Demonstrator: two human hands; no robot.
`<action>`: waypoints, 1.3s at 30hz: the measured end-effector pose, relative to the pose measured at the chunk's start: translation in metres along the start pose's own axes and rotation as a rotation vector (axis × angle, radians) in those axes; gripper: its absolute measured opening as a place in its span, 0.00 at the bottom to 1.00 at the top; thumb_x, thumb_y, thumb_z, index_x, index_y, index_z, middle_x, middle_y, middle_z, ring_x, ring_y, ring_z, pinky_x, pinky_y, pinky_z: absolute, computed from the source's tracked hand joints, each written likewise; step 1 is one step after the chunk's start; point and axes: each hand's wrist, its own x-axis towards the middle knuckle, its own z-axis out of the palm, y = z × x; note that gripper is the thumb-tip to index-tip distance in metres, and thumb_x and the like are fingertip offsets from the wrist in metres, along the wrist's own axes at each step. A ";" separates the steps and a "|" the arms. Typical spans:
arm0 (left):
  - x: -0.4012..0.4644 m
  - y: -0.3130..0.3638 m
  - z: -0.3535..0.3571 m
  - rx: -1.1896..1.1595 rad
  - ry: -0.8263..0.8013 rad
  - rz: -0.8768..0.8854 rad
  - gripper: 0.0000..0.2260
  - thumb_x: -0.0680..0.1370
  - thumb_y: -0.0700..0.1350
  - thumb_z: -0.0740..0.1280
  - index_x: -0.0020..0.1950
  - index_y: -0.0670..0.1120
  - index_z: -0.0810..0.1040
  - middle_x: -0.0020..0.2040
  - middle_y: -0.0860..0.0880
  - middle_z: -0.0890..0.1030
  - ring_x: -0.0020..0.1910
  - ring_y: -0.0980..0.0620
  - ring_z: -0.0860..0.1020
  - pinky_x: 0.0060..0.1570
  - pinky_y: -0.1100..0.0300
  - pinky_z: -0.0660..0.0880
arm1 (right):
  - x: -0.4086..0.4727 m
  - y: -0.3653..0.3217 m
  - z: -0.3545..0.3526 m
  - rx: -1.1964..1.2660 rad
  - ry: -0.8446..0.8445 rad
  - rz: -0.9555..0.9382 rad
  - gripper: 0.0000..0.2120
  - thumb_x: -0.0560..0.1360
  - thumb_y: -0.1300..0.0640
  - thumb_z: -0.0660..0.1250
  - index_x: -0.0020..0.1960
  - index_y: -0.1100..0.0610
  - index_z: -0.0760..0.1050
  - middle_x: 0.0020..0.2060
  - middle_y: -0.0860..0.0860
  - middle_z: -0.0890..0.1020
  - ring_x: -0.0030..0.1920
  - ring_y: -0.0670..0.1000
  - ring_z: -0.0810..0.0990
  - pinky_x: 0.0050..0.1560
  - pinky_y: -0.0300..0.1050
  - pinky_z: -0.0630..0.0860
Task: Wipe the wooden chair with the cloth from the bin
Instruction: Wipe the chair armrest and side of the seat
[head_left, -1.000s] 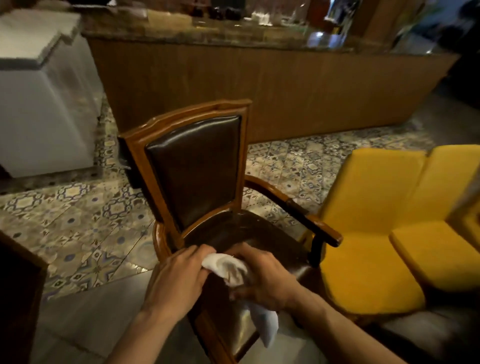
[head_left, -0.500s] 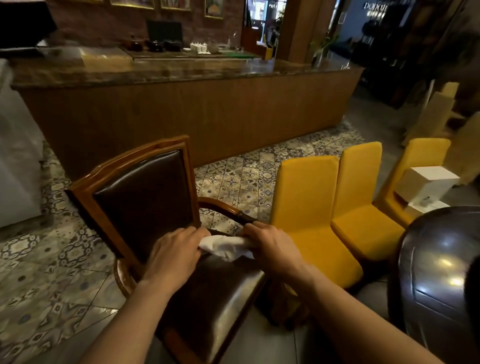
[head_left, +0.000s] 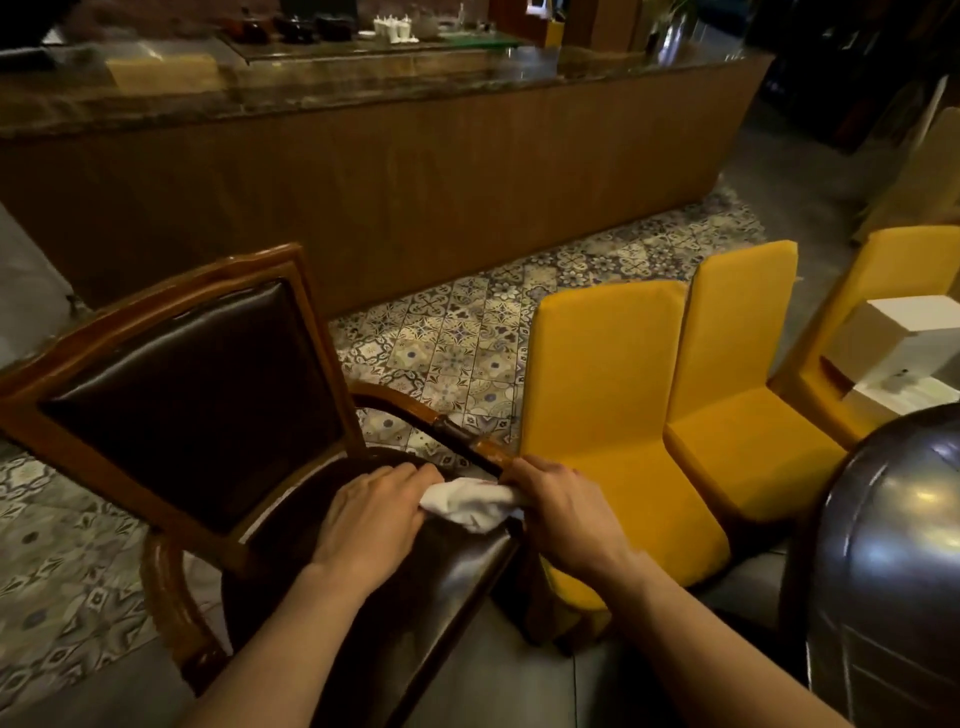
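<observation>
A wooden chair (head_left: 182, 291) with a dark leather back and seat stands in the lower left. A white cloth (head_left: 470, 501) is bunched over the right side of its seat, close to the front end of the right armrest (head_left: 415, 410). My left hand (head_left: 371, 517) grips the cloth's left end and my right hand (head_left: 563, 512) grips its right end, with the cloth stretched between them. A rounded dark shiny bin (head_left: 893, 561) fills the lower right corner.
Three yellow chairs (head_left: 608, 395) stand in a row right of the wooden chair; the far one carries a white box (head_left: 898, 338). A long wooden counter (head_left: 415, 171) runs across the back. The floor is patterned tile (head_left: 467, 343).
The cloth was crumpled low over the seat front with a tail hanging down; both hands have since carried it up and right toward the armrest. The view has swung right, revealing the bin.
</observation>
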 end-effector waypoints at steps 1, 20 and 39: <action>0.015 0.005 0.008 -0.006 0.001 -0.008 0.16 0.78 0.47 0.70 0.62 0.59 0.72 0.54 0.57 0.79 0.55 0.53 0.79 0.52 0.56 0.75 | 0.009 0.015 0.001 0.003 -0.003 -0.002 0.18 0.71 0.58 0.74 0.57 0.47 0.75 0.52 0.47 0.80 0.49 0.53 0.80 0.38 0.42 0.64; 0.173 -0.048 0.229 -0.054 -0.078 0.030 0.22 0.73 0.39 0.74 0.67 0.47 0.77 0.73 0.47 0.75 0.75 0.48 0.69 0.75 0.53 0.60 | 0.138 0.152 0.181 0.016 -0.048 0.042 0.19 0.72 0.56 0.69 0.62 0.50 0.73 0.55 0.50 0.77 0.50 0.55 0.77 0.42 0.45 0.72; 0.228 -0.089 0.296 -0.112 -0.189 0.173 0.30 0.83 0.59 0.40 0.83 0.47 0.47 0.83 0.50 0.47 0.81 0.55 0.41 0.79 0.54 0.42 | 0.156 0.172 0.245 -0.001 -0.097 -0.055 0.23 0.74 0.52 0.73 0.68 0.50 0.77 0.69 0.48 0.78 0.72 0.55 0.72 0.57 0.55 0.76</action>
